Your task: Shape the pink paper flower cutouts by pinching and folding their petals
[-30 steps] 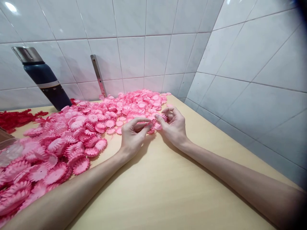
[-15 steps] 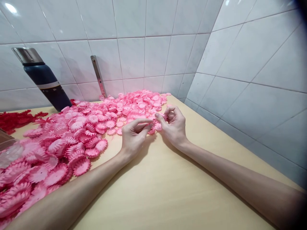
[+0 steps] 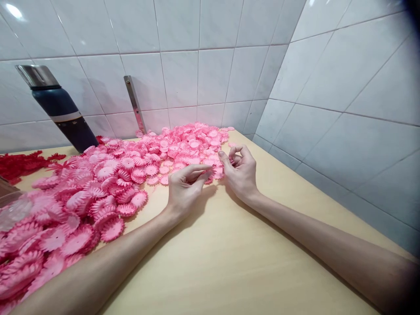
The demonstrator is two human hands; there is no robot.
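Note:
My left hand (image 3: pixel 187 188) is closed in a pinch. A pink scalloped paper-like petal disc (image 3: pixel 211 178) shows at its thumb and fingertips. To its right, my right hand (image 3: pixel 241 173) has its fingers curled and its thumb raised. A small bit of pink shows inside that hand, mostly hidden by the fingers, so I cannot make out what it is. Both hands are just above the table, slightly apart, in front of a large pile of pink petal discs (image 3: pixel 127 162). Many of these discs have a small dark hole in the middle.
A dark blue bottle (image 3: pixel 70 118) with a steel cap stands at the back left. Red pieces (image 3: pixel 24 164) lie at the far left, near clear plastic (image 3: pixel 16 214). A metal strip (image 3: pixel 133 100) is on the tiled wall (image 3: pixel 183 78) behind the wooden table (image 3: pixel 223 262).
My right hand has shifted slightly right, and its thumb has moved away from my left fingertips. My left hand has moved a little to the right. The gap between them is wider.

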